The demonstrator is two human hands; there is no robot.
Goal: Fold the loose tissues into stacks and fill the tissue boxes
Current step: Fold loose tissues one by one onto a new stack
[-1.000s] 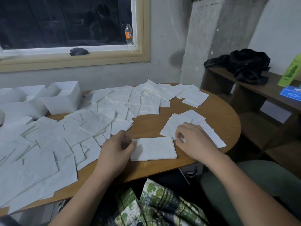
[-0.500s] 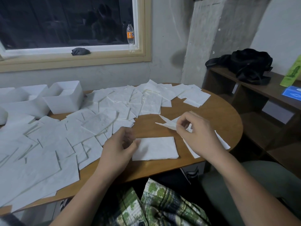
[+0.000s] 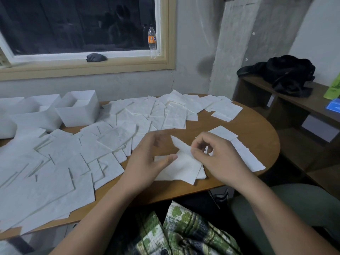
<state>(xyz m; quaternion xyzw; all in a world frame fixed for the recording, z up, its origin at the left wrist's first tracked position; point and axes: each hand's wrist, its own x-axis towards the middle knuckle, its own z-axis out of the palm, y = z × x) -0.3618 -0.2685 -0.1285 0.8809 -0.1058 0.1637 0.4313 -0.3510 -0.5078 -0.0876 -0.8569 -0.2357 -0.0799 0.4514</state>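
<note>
My right hand (image 3: 217, 159) pinches one white tissue (image 3: 181, 163) by its upper edge and holds it tilted over a small folded stack (image 3: 200, 174) near the table's front edge. My left hand (image 3: 149, 161) hovers just left of it, fingers loosely spread, thumb touching the tissue's left side. Several loose tissues (image 3: 64, 162) cover the left half of the wooden table (image 3: 257, 129). A few more tissues (image 3: 246, 157) lie to the right of my right hand. White open tissue boxes (image 3: 79, 111) stand at the back left.
A shelf unit (image 3: 294, 100) with a black bag (image 3: 283, 74) stands to the right of the table. A bottle (image 3: 152, 43) and a dark cloth (image 3: 96, 57) sit on the window sill. A patterned cloth (image 3: 184, 230) lies on my lap.
My right hand picked a tissue from the right-hand pile and carried it left over the folded stack. My left hand lifted off the stack's left edge and opened.
</note>
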